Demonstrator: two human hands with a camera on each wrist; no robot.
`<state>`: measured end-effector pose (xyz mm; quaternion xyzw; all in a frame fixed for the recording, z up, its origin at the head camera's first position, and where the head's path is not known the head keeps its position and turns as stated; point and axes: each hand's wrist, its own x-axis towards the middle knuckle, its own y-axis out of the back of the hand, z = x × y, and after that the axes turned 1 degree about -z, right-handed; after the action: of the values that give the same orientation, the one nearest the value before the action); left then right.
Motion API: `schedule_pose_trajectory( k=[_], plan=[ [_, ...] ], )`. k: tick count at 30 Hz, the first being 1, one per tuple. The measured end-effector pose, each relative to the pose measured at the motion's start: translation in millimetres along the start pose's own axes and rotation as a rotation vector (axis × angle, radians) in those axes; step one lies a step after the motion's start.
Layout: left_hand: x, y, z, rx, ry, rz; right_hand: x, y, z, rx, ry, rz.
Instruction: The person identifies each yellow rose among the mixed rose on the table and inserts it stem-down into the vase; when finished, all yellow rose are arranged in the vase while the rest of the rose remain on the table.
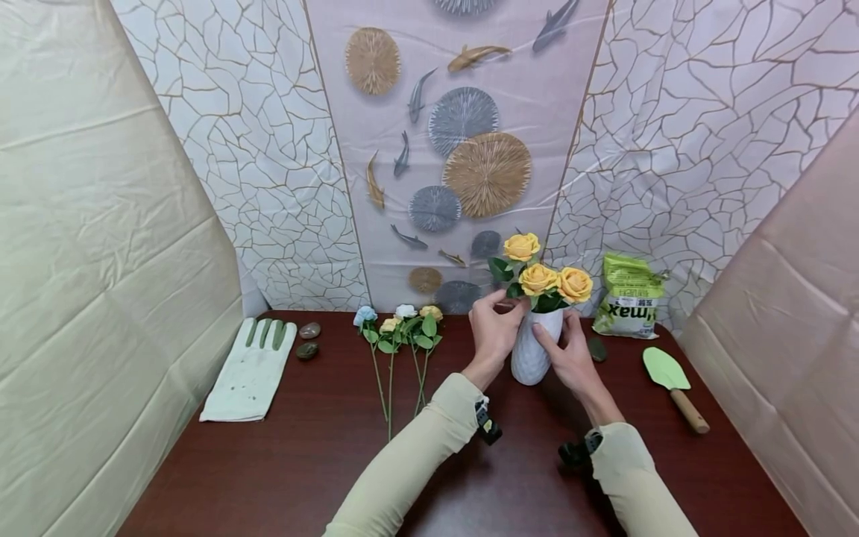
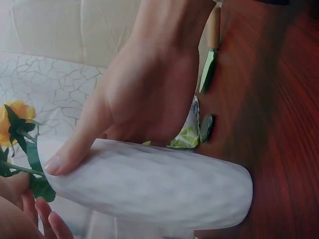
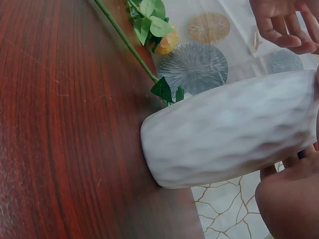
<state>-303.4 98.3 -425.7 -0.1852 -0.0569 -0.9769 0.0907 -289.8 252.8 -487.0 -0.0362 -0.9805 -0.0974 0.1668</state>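
A white textured vase [image 1: 530, 358] stands on the dark red-brown table, leaning a little. Three yellow roses [image 1: 538, 279] with green leaves rise from its mouth. My right hand [image 1: 572, 354] grips the vase near the top, the thumb pressed on its front just under the rim, as the left wrist view shows; its other fingers are partly hidden behind. On the other side of the mouth, my left hand [image 1: 495, 330] pinches a rose stem [image 2: 25, 169] close to the rim, its remaining fingers loosely bent beside the vase.
Left of the vase lie loose blue, white and yellow flowers [image 1: 389, 326] on long stems. Farther left are a white-and-green glove [image 1: 250, 373] and two stones [image 1: 307, 350]. To the right are a dark stone [image 1: 596, 349], a green bag [image 1: 629, 298] and a wooden-handled trowel [image 1: 667, 369].
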Motion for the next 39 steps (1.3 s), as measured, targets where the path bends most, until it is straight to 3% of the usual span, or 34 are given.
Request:
schedule_pose_trajectory(
  k=[9, 20, 30, 35, 39],
  plan=[
    [3.0, -7.0, -2.0, -0.004, 0.08, -0.009, -1, 0.1, -1, -0.008, -0.005, -0.006],
    [6.4, -7.8, -6.1, -0.112, 0.231, -0.21, -1, 1.1, 0, -0.001, -0.017, -0.013],
    [12.5, -6.1, -13.3, -0.173, 0.36, -0.257, -2, 0.9, 0, -0.001, -0.012, -0.007],
    [14.1, 0.5, -24.0, -0.227, 0.444, -0.327, -3, -0.9, 0, 0.008, -0.015, -0.005],
    [13.3, 8.9, -28.2, -0.237, 0.402, -0.37, -2, -1.1, 0, 0.024, 0.014, 0.003]
  ],
)
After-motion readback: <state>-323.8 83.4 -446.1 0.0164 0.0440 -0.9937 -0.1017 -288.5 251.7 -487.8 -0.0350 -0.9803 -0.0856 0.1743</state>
